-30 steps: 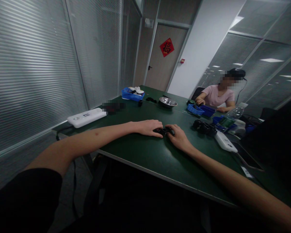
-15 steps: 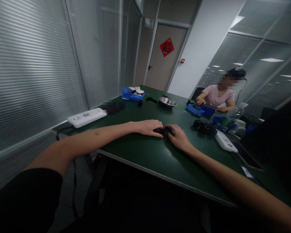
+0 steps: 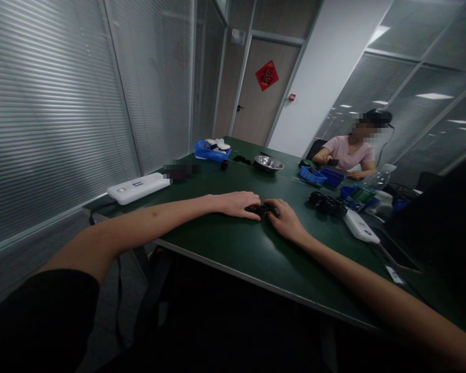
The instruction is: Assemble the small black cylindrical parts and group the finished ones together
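A small black part [image 3: 263, 209], wide with rounded ends, lies low over the green tabletop [image 3: 233, 243]; its exact kind does not show. From the left, my left hand [image 3: 243, 204] closes on one end, fingers bent together and palm down. My right hand [image 3: 285, 217] grips the other end, thumb at the near side and fingers curled over the top. The fingers cover both ends, so only the middle is in sight. Both wrists rest near the table surface.
A metal bowl [image 3: 269, 164] stands beyond my hands, with a filled blue basket [image 3: 213, 151] farther left. To the right are black parts [image 3: 328, 203], a bottle [image 3: 373, 186], a white power bank [image 3: 361, 226] and a phone [image 3: 396, 251]. A co-worker [image 3: 351, 153] sits across.
My hands and the black part stay in place. Across the table, the co-worker's hand has come up from the blue baskets with a dark object in it.
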The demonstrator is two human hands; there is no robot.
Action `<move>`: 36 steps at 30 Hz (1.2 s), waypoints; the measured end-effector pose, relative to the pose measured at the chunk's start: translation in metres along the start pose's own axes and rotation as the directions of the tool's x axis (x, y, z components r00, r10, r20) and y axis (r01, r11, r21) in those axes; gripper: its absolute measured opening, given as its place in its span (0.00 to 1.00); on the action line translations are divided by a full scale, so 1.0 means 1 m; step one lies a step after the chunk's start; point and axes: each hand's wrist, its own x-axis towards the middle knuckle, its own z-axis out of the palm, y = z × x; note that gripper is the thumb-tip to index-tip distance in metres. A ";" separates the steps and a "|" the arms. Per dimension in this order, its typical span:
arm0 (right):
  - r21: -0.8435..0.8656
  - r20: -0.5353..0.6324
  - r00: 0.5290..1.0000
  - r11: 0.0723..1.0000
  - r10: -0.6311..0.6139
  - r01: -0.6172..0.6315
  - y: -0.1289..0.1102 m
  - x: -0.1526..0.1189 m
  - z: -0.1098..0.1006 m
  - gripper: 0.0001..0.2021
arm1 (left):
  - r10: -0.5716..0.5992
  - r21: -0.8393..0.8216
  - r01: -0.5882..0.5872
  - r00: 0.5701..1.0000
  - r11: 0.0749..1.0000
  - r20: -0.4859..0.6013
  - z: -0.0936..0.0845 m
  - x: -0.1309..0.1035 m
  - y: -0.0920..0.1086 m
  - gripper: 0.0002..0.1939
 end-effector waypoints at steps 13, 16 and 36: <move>0.547 -0.032 0.946 0.798 0.322 -0.253 0.007 0.007 -0.004 0.23 | 0.006 0.004 -0.006 1.000 1.000 0.000 0.000 0.001 0.002 0.25; 0.745 -0.002 0.899 0.601 0.437 -0.290 0.015 0.010 -0.005 0.29 | -0.005 0.003 0.005 1.000 1.000 0.013 -0.002 0.000 0.003 0.25; 0.524 -0.065 0.994 0.851 0.091 -0.044 -0.022 -0.003 -0.019 0.19 | 0.007 0.013 -0.007 1.000 1.000 -0.007 0.001 0.001 0.000 0.24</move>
